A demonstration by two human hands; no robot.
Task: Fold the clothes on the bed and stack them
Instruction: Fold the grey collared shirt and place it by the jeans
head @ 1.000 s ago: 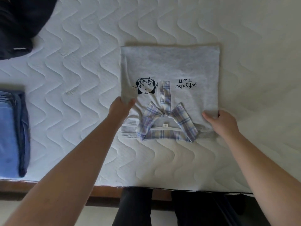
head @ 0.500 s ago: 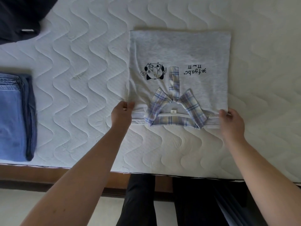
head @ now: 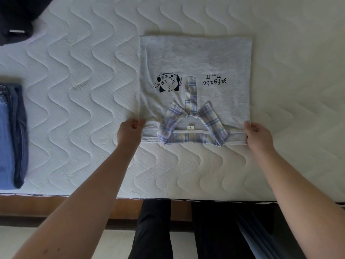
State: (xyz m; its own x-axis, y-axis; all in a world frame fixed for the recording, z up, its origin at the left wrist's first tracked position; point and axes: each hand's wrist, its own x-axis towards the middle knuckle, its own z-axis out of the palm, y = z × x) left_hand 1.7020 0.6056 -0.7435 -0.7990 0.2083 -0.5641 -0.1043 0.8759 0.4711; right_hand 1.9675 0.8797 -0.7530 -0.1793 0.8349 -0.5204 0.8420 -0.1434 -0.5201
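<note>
Your left grip (head: 129, 132) pinches the grey shirt's (head: 196, 58) near-left corner; your right grip (head: 258, 136) pinches its near-right corner. The shirt lies flat mid-bed (head: 93, 71). Folded jeans (head: 11, 135) at 9 o'clock.

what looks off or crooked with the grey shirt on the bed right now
Nothing stands out. The grey shirt lies flat and square on the mattress, plaid collar nearest the person, with the left hand and right hand gripping its near corners.
</note>
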